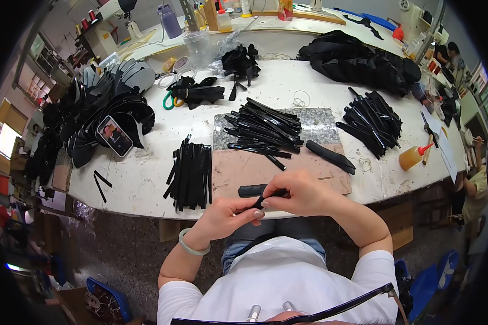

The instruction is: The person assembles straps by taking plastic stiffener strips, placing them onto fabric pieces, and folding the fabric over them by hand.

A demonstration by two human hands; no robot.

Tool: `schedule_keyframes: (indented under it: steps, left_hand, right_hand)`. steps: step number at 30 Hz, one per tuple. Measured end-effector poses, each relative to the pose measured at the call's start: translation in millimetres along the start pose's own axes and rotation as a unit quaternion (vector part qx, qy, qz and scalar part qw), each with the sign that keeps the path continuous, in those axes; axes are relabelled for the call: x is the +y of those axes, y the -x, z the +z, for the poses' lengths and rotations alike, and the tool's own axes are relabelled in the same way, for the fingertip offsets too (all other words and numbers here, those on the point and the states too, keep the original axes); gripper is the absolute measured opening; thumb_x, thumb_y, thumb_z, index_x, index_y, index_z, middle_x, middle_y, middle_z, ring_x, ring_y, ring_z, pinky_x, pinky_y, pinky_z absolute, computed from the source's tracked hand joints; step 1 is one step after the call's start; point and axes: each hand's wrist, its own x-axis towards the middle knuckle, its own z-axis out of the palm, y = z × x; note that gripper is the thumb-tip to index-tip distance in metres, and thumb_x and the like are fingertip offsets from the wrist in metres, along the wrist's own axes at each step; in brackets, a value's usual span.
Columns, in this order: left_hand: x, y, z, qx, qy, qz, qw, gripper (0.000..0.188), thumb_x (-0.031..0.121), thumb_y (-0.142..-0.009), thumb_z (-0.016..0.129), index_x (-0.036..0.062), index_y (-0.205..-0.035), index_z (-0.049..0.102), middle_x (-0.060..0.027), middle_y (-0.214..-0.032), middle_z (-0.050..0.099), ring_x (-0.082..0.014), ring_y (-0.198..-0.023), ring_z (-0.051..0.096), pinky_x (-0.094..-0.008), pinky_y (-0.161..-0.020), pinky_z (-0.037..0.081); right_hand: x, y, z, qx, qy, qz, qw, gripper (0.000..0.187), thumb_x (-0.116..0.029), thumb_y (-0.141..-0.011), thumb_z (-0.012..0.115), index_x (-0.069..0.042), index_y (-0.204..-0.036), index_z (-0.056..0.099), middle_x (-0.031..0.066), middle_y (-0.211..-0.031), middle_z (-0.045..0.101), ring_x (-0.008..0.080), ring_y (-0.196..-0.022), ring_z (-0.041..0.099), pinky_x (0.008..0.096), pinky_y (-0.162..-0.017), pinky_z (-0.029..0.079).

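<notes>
At the table's near edge, a narrow black strip (261,202) is pinched between the fingertips of my left hand (234,216) and my right hand (298,192). Both hands are closed and nearly touch; part of the strip is hidden by the fingers. Just behind them a dark rounded piece (250,190) lies on the pinkish board (233,168). Farther back on the board's grey speckled part rests a loose pile of glossy black strips (265,124). A longer dark piece (331,157) lies slantwise right of it. Left of the board is a flatter stack of black strips (192,176).
Another black strip pile (371,122) and an amber bottle with red tip (411,157) are on the right. A phone (114,136) leans on black curved pieces at left. Green-and-orange-handled scissors (169,101) and a large black bundle (358,59) lie farther back.
</notes>
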Motion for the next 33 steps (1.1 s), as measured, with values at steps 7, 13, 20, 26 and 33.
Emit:
schedule_keyframes:
  steps: [7,13,20,26,33]
  left_hand:
    - [0.3,4.9,-0.7,-0.029,0.070,-0.037,0.996,0.031,0.006,-0.095,0.059,-0.0017,-0.125,0.061,-0.0066,-0.096,0.071,-0.0114,-0.082,0.068,-0.0225,-0.074,0.055]
    - [5.8,-1.1,8.6,-0.033,0.140,-0.034,0.989,0.035,0.003,-0.095,0.058,-0.0036,-0.130,0.056,-0.0099,-0.105,0.069,-0.0140,-0.083,0.069,-0.0238,-0.076,0.057]
    - [7.1,-6.0,13.3,-0.043,0.123,-0.058,0.990,0.032,0.005,-0.097,0.057,-0.0012,-0.128,0.059,-0.0079,-0.097,0.069,-0.0108,-0.072,0.066,-0.0215,-0.064,0.055]
    - [1.6,-13.6,22.6,-0.018,0.029,-0.046,0.998,0.026,0.006,-0.096,0.058,-0.0013,-0.120,0.063,-0.0052,-0.087,0.070,-0.0101,-0.069,0.068,-0.0212,-0.063,0.054]
    - [-18.3,-25.7,9.2,0.090,0.055,-0.043,0.993,0.023,0.005,-0.093,0.062,-0.0069,-0.112,0.064,-0.0105,-0.090,0.072,-0.0137,-0.071,0.070,-0.0237,-0.067,0.055]
  right_hand:
    - [2.1,1.8,-11.1,-0.034,-0.047,0.087,0.995,0.019,-0.015,-0.082,0.071,-0.001,-0.095,0.071,0.0094,-0.077,0.069,0.0151,-0.067,0.064,0.0289,-0.062,0.051]
    - [3.0,2.6,-5.6,-0.035,-0.063,0.068,0.995,0.021,-0.017,-0.083,0.071,0.001,-0.095,0.070,0.0104,-0.077,0.069,0.0185,-0.068,0.065,0.0306,-0.063,0.051]
    - [12.4,1.7,-6.7,0.003,-0.015,0.020,1.000,0.024,-0.020,-0.083,0.072,0.001,-0.095,0.069,0.0122,-0.079,0.069,0.0226,-0.070,0.066,0.0333,-0.066,0.052]
    - [8.7,17.6,-9.1,-0.056,-0.011,0.076,0.995,0.017,-0.015,-0.082,0.070,-0.002,-0.092,0.068,0.0154,-0.087,0.067,0.0291,-0.082,0.066,0.0378,-0.072,0.052]
    - [44.3,42.7,-66.6,0.195,0.067,0.091,0.974,0.012,-0.009,-0.085,0.067,-0.003,-0.094,0.064,0.0117,-0.081,0.065,0.0227,-0.077,0.065,0.0341,-0.069,0.052]
